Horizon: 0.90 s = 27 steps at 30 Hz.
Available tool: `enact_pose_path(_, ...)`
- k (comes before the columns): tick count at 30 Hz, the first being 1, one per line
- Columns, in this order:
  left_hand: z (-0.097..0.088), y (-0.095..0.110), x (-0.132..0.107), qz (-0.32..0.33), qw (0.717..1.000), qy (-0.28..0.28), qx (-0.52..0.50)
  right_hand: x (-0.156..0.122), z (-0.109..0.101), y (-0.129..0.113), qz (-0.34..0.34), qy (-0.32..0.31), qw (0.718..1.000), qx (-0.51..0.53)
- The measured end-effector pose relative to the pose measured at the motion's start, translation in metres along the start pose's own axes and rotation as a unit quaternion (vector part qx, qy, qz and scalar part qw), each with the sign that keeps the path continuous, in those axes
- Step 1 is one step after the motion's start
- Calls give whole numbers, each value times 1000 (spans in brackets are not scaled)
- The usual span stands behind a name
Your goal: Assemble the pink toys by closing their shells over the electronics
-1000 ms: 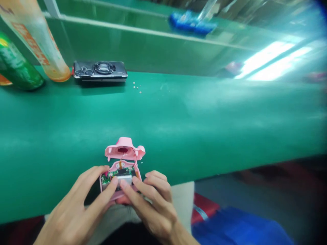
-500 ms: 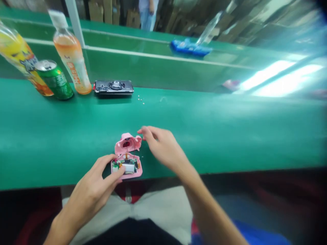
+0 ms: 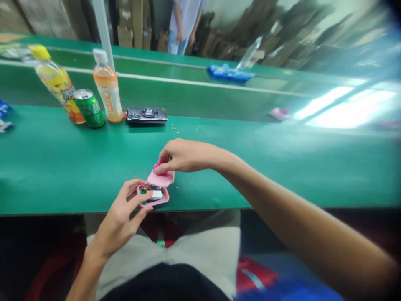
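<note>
Near the front edge of the green bench, a small pink toy camera lies opened into two shell halves. My left hand point(image 3: 123, 209) is closed on the lower half point(image 3: 167, 195), its fingers at the left side and a fingertip on the inside. A white battery point(image 3: 157, 195) and a circuit board point(image 3: 144, 190) show in that half. The other half, a pink cover point(image 3: 161, 179), is pinched in my right hand point(image 3: 177, 156) and stands tilted over the back of the lower half. My right fingers hide part of the cover.
Behind stand a yellow-capped bottle point(image 3: 59, 85), a green can point(image 3: 89, 109), an orange drink bottle point(image 3: 108, 90) and a dark phone-like device point(image 3: 146, 116). Tiny white bits point(image 3: 174, 128) lie nearby. Beyond are a blue tray point(image 3: 230, 73) and a standing person point(image 3: 184, 23).
My right hand has moved left and taken hold of the pink cover, turning its outer side up and tilting it toward the lower half. My left hand keeps its hold. The view has shifted.
</note>
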<state>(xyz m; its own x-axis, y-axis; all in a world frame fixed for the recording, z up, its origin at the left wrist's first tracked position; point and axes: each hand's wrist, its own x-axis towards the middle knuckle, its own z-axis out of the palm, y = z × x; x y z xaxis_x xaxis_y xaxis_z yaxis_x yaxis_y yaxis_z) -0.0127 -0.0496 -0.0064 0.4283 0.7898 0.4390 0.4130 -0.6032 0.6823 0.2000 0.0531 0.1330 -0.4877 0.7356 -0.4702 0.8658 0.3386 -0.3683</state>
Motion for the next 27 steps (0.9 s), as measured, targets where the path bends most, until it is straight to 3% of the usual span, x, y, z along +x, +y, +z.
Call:
enact_pose_path(5,0,-3,1,22,997,64,-38,-18,10,11,-112,99,987,58)
enact_pose_path(10,5,-6,0,25,995,84,-44,-23,14,11,-198,136,970,46)
enact_pose_path(16,12,-4,-1,-102,960,152,-212,-33,3,7,-278,106,954,39)
enact_pose_path(20,11,2,3,-113,945,114,-286,-41,-8,2,-293,79,952,33)
enact_pose_path(27,21,4,6,-158,940,98,-285,-38,-16,-4,-323,50,945,16)
